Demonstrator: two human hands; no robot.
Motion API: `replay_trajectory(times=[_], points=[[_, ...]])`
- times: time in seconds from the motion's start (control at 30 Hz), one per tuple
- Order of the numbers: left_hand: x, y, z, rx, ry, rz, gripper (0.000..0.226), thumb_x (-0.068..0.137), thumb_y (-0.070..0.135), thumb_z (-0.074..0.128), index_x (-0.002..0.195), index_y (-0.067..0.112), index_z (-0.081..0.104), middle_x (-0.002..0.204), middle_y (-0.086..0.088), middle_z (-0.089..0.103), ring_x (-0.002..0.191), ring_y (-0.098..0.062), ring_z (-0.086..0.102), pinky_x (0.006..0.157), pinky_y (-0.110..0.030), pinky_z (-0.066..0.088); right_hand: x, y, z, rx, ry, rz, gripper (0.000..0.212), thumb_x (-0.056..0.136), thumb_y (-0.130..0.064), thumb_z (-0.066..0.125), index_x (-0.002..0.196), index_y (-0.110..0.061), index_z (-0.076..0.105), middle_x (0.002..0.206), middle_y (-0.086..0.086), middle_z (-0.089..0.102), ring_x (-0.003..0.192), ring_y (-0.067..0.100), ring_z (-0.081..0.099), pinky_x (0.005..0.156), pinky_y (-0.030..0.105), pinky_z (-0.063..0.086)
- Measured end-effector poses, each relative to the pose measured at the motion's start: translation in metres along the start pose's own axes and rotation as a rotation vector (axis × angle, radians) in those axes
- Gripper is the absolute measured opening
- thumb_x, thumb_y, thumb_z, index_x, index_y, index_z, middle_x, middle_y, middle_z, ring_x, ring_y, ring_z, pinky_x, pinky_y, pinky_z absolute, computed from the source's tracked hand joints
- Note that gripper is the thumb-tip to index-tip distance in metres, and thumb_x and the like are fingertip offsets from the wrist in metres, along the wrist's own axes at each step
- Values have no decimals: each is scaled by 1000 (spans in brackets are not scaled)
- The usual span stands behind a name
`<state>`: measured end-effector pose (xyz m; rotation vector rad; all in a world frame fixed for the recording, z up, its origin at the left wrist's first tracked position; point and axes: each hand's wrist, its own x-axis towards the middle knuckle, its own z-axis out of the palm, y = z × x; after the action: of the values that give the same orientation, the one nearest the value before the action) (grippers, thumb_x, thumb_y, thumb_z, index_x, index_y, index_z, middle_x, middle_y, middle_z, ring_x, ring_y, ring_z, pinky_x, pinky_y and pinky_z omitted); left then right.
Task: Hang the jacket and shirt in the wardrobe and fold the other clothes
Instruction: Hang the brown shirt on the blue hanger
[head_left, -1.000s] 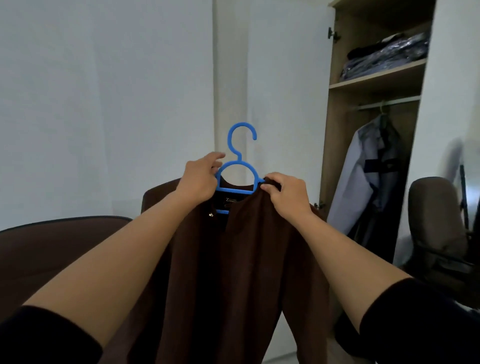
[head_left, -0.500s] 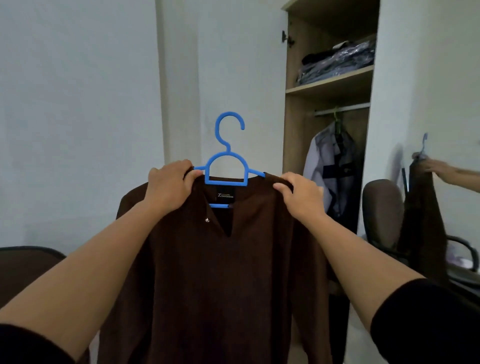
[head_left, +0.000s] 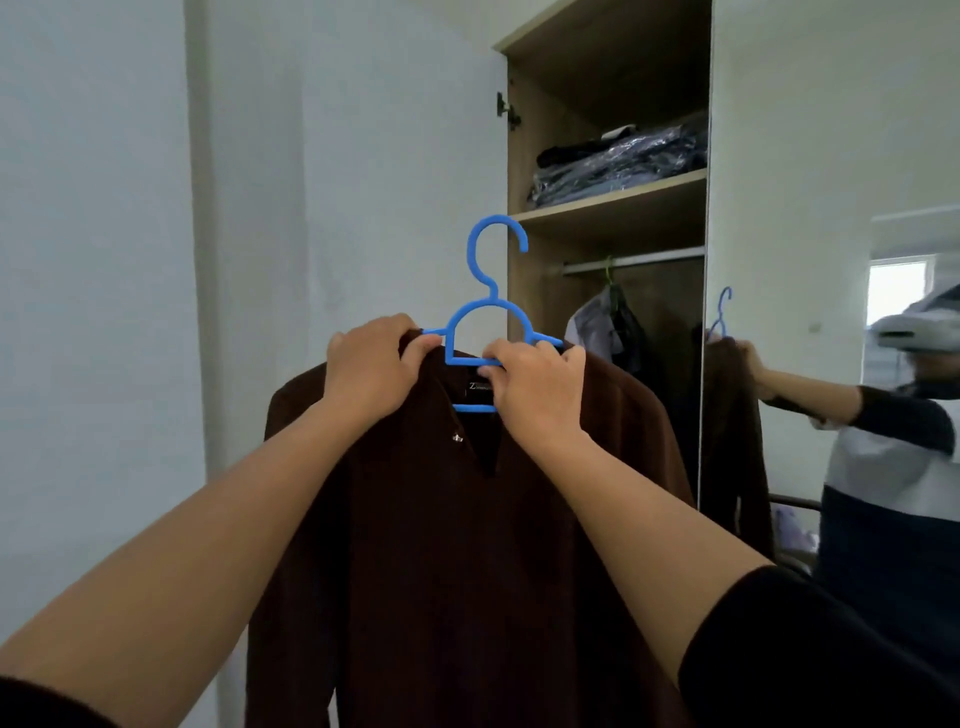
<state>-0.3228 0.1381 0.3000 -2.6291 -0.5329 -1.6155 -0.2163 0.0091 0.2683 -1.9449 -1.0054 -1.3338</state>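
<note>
Presently the tall wooden wardrobe with white doors (head_left: 545, 156) stands open at the right of the view, its upper shelf carrying a stack of folded clothes in clear plastic wrap (head_left: 623, 163). Below the shelf runs a metal hanging rail (head_left: 654, 258), from which a pale grey-blue garment (head_left: 597, 325) hangs on a green hook. A mirror panel on the right-hand door (head_left: 831, 364) reflects the person and the held garment. In front of the wardrobe opening, held up in the air, is the dark brown long-sleeved shirt with a V-neck collar (head_left: 441, 545), draped on the bright blue plastic hanger (head_left: 493, 291), whose hook points upward, level with the shelf edge and well short of the rail. Left hand (head_left: 371, 369) grips the shirt's left shoulder over the hanger arm. Right hand (head_left: 535, 384) is curled round the hanger's centre bars at the collar. Hands are just beside each other, not touching
</note>
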Motion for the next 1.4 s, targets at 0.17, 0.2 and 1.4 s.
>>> replay_trajectory(times=[0.17, 0.2, 1.4], points=[[13, -28, 27, -121, -23, -31, 31, 91, 46, 51, 98, 17, 62, 86, 4, 61, 82, -18, 55, 72, -31, 42, 18, 18, 34, -6, -11, 146, 20, 96, -35, 46, 96, -24, 63, 83, -5, 64, 85, 15, 50, 72, 30, 18], [14, -37, 34, -119, -30, -51, 31, 93, 44, 50, 99, 17, 62, 88, 2, 63, 82, -19, 55, 71, -30, 41, 22, 22, 41, 4, -21, 207, 20, 95, -36, 46, 97, -25, 63, 83, -5, 63, 87, 14, 49, 72, 30, 19], [239, 76, 325, -1135, 35, -132, 15, 78, 33, 74, 89, 35, 63, 98, 0, 72, 94, -16, 68, 85, -41, 56, 241, 332, 258, 990, 435, 1163, 6, 87, -17, 64, 89, -14, 68, 97, 6, 70, 89, 22, 65, 83, 32, 54]])
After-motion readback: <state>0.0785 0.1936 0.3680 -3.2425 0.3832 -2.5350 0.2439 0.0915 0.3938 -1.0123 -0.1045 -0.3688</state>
